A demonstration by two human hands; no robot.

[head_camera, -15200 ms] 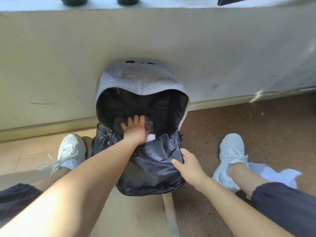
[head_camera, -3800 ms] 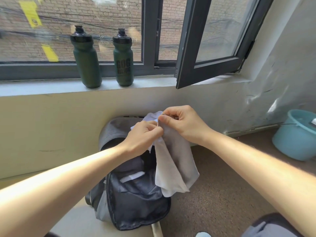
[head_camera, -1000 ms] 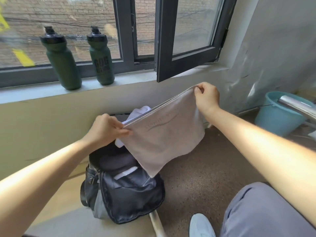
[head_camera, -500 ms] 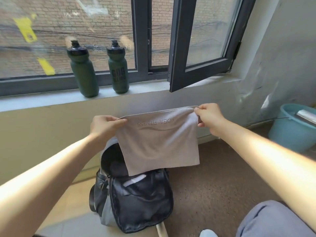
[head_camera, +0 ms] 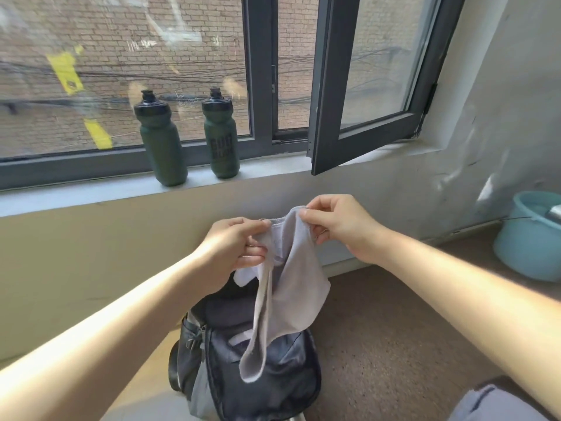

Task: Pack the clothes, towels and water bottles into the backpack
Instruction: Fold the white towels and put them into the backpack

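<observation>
Above the open backpack [head_camera: 273, 378], your left hand [head_camera: 233, 244] and right hand [head_camera: 340, 226] pinch the grey towel [head_camera: 291, 293] by its top edge, doubled over — the folding step, I judge. Next, lower it into the backpack's mouth — the water bottles [head_camera: 161, 144] wait on the sill [head_camera: 91, 192] beyond it.

Strong daylight poured through the dark-framed glass window [head_camera: 127, 86], backlighting two dark green plastic water bottles [head_camera: 161, 147] [head_camera: 221, 141] on the sill and washing out the person's bare left forearm [head_camera: 91, 338]. The cream plastered wall [head_camera: 76, 253] below lay in soft shade. Reflections smeared the panes; wide-angle distortion bent frame lines near the edges.
</observation>
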